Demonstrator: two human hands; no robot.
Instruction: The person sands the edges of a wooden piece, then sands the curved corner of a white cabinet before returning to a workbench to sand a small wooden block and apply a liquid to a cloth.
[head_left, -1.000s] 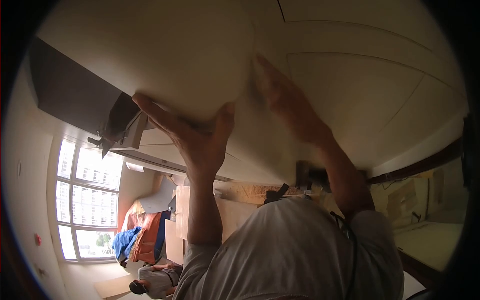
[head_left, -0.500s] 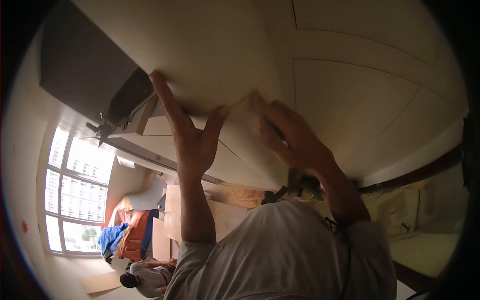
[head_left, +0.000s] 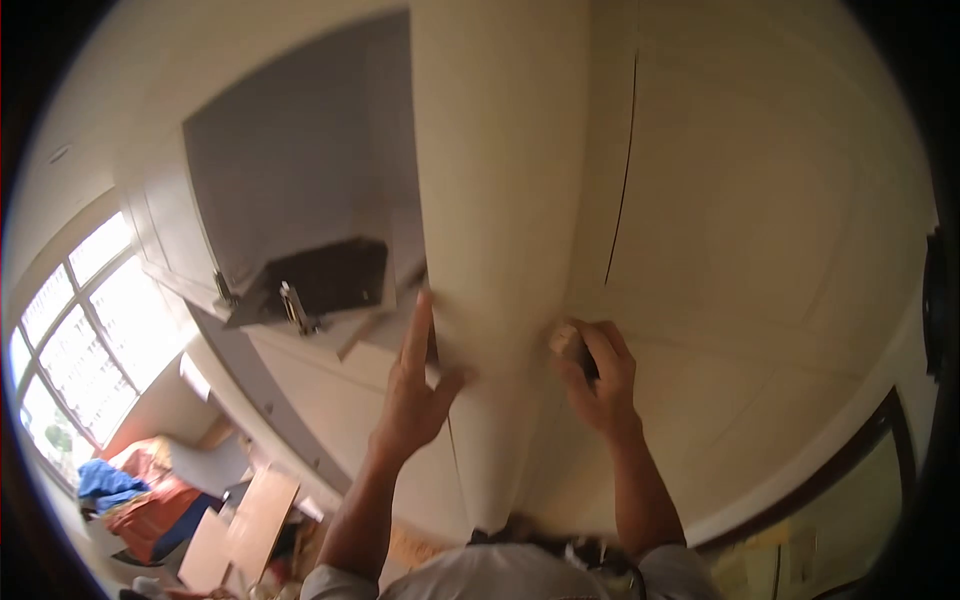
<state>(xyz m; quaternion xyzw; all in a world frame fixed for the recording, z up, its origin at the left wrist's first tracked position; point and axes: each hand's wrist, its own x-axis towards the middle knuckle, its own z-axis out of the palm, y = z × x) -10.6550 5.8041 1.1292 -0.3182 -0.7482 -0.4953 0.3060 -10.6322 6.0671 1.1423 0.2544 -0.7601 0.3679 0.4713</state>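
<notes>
My left hand point(head_left: 415, 395) touches the left edge of a pale upright panel point(head_left: 498, 200), with its thumb and fingers spread apart and nothing gripped. At the panel's right side, my right hand point(head_left: 600, 375) has its fingers wrapped round a small block point(head_left: 568, 343), light on its face and dark along its side. The block is close against the pale surface; blur hides whether it touches. Left of the panel, an open cabinet point(head_left: 300, 150) shows a grey interior and metal hinges point(head_left: 292, 308).
A barred window point(head_left: 85, 330) is at the left. Below it lie a blue and orange cloth heap point(head_left: 150, 500) and pale boards point(head_left: 262, 515). Large cream door panels point(head_left: 740, 200) fill the right, above a dark-framed opening point(head_left: 890, 440).
The view has turned, so the panel now stands upright in the middle. My right hand has moved away from my left, still holding the block. The person at lower left is no longer clearly visible.
</notes>
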